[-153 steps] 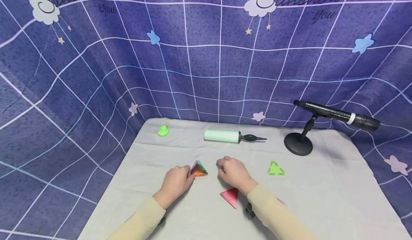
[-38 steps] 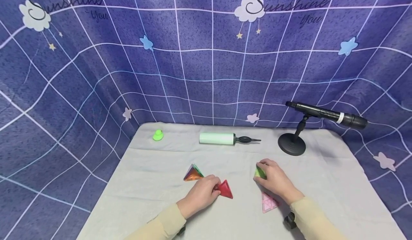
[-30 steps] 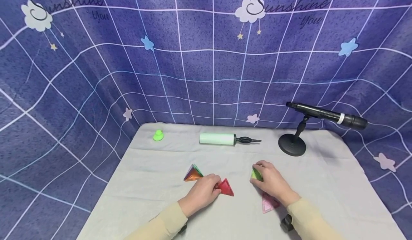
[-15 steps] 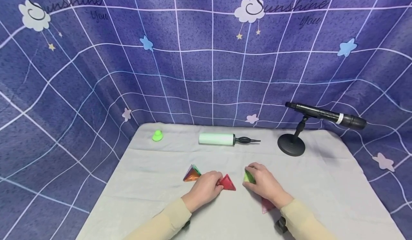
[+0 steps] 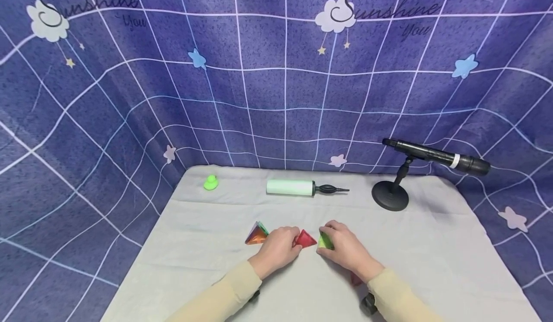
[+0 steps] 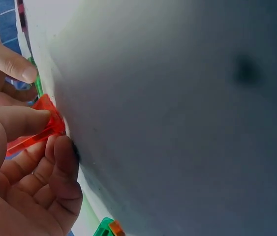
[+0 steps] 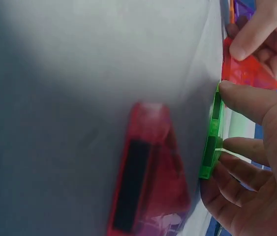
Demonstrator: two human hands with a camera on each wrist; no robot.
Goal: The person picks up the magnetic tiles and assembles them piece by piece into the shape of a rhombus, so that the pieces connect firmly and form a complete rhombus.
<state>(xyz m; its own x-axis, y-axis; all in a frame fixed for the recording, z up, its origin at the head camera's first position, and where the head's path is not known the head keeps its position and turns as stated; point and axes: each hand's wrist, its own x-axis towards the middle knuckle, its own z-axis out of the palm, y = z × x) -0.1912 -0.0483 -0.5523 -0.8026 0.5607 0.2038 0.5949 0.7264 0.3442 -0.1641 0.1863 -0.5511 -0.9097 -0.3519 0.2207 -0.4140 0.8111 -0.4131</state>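
The left hand (image 5: 279, 248) pinches a translucent red triangular tile (image 5: 305, 239) between thumb and fingers; the left wrist view shows the red tile (image 6: 49, 123) close up. Facing it, the right hand (image 5: 347, 251) grips a green triangular tile (image 5: 325, 241), whose edge (image 7: 213, 132) stands out in the right wrist view. The two tiles lie very close, corner to side; whether they touch I cannot tell. Left of the left hand sits a small pyramid of orange, purple and green tiles (image 5: 257, 234). A pinkish-red tile (image 5: 355, 279) lies mostly hidden under the right forearm, larger in the right wrist view (image 7: 163, 182).
Along the back of the cloth-covered table (image 5: 181, 245) are a green toy duck (image 5: 210, 183), a pale green hand pump (image 5: 291, 187) and a black microphone (image 5: 436, 155) on a round stand (image 5: 390, 196). A blue patterned curtain (image 5: 276, 87) hangs behind and at the sides.
The right hand has brought the green tile leftward, close to the red one. The left hand has shifted the red tile slightly up and right, turning it. Earlier, the left hand was at the pyramid.
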